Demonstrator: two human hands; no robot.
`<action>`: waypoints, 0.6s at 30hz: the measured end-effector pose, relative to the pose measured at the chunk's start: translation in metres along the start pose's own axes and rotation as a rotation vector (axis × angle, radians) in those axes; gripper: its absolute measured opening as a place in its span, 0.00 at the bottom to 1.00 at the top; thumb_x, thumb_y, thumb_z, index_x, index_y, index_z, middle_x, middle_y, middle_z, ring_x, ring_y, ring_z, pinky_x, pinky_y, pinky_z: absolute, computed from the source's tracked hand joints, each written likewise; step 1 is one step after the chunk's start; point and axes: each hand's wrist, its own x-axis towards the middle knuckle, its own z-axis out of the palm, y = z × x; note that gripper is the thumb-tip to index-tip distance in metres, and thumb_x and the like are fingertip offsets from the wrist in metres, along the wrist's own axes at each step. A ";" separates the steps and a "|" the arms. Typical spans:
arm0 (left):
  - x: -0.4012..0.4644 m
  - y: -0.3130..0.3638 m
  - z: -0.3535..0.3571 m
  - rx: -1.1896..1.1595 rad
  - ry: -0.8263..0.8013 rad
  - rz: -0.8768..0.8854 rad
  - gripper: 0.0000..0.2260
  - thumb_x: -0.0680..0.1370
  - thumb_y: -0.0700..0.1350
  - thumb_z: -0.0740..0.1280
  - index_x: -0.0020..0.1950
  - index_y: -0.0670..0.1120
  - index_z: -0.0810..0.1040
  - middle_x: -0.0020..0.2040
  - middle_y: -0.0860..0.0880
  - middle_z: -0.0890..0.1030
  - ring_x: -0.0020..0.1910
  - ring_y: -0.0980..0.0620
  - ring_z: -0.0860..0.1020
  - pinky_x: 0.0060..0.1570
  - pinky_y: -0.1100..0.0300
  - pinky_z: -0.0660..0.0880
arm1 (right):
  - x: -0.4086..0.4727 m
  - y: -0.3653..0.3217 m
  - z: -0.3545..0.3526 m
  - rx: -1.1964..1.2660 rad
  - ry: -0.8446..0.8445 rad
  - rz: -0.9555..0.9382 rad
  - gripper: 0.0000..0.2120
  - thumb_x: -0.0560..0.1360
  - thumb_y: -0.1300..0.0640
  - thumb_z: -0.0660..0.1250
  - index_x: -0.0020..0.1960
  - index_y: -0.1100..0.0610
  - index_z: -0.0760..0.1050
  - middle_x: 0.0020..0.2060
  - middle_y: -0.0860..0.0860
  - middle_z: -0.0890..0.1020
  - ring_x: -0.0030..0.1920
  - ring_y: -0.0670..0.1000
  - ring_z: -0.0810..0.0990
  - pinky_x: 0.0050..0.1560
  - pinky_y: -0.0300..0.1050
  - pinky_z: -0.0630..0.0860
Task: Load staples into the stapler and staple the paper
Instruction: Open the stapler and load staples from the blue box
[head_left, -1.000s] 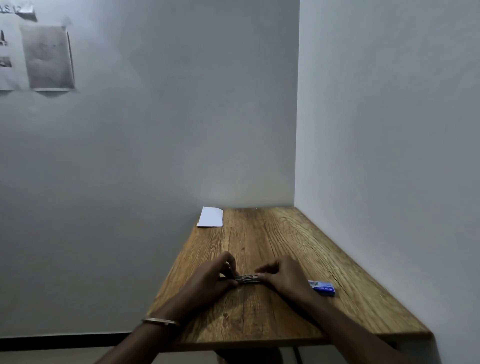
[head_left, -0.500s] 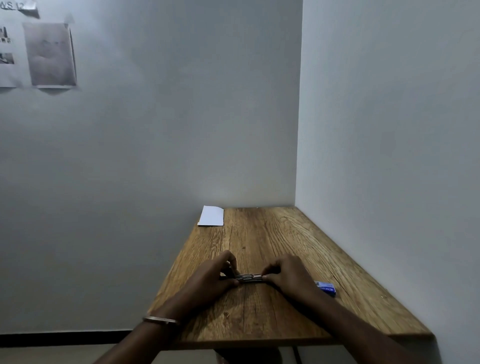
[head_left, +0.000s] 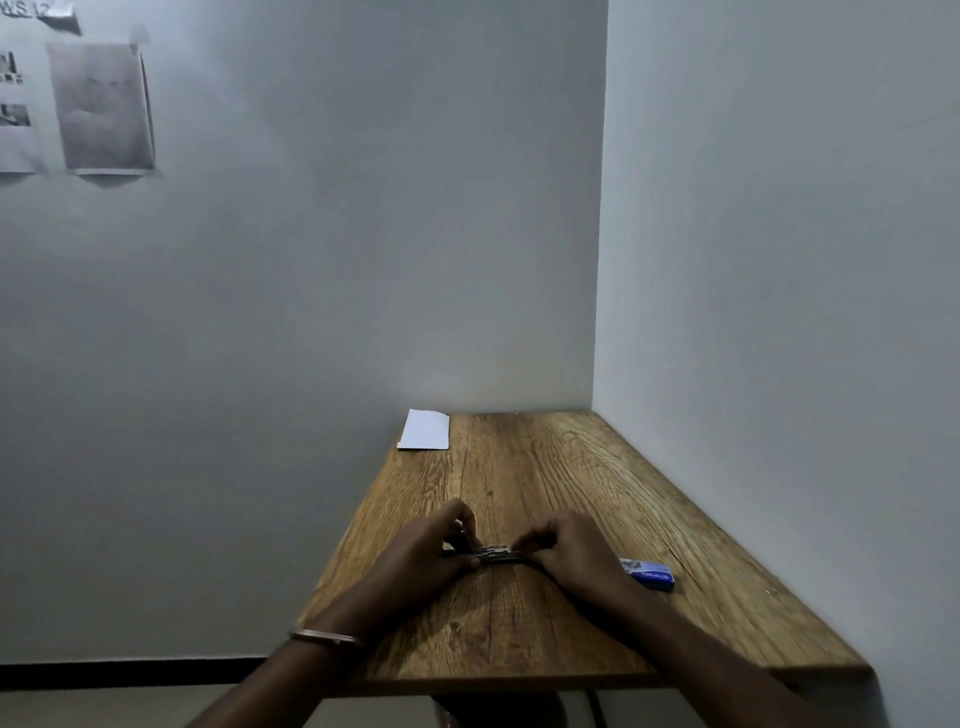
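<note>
A small metal stapler (head_left: 497, 554) lies on the wooden table (head_left: 545, 634), held at both ends. My left hand (head_left: 426, 553) pinches its left end, and my right hand (head_left: 571, 545) grips its right end with the fingers curled over it. Most of the stapler is hidden by my fingers, and whether it is open I cannot tell. A blue staple box (head_left: 649, 572) rests on the table just right of my right wrist. A white sheet of paper (head_left: 425, 430) lies at the far left corner of the table, away from both hands.
The table fits into a corner, with a wall behind it and a wall along its right side. Its left edge and front edge drop off to the floor. Printed sheets (head_left: 104, 106) hang on the far wall at upper left. A bangle (head_left: 327, 636) circles my left wrist.
My right hand has slid a little to the right along the stapler, uncovering more of the metal. The left hand has kept its place.
</note>
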 end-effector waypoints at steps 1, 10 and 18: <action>0.000 0.000 0.000 0.000 -0.001 0.001 0.13 0.75 0.41 0.73 0.53 0.52 0.72 0.51 0.56 0.84 0.52 0.64 0.81 0.50 0.66 0.80 | 0.000 0.000 0.001 -0.003 -0.001 0.001 0.07 0.75 0.59 0.72 0.49 0.49 0.85 0.49 0.44 0.85 0.51 0.41 0.81 0.56 0.41 0.79; 0.001 0.000 0.001 0.010 0.002 0.003 0.13 0.75 0.41 0.73 0.53 0.53 0.72 0.49 0.58 0.84 0.52 0.66 0.80 0.47 0.71 0.78 | 0.000 0.002 0.002 0.004 -0.020 -0.007 0.10 0.75 0.60 0.71 0.49 0.46 0.85 0.46 0.38 0.82 0.49 0.38 0.78 0.48 0.32 0.73; 0.000 0.000 0.001 0.005 0.007 0.005 0.14 0.75 0.42 0.73 0.52 0.55 0.72 0.49 0.58 0.84 0.52 0.66 0.80 0.47 0.72 0.78 | -0.002 0.001 0.003 0.041 -0.019 -0.005 0.14 0.76 0.61 0.70 0.45 0.41 0.83 0.46 0.38 0.82 0.51 0.39 0.79 0.52 0.35 0.74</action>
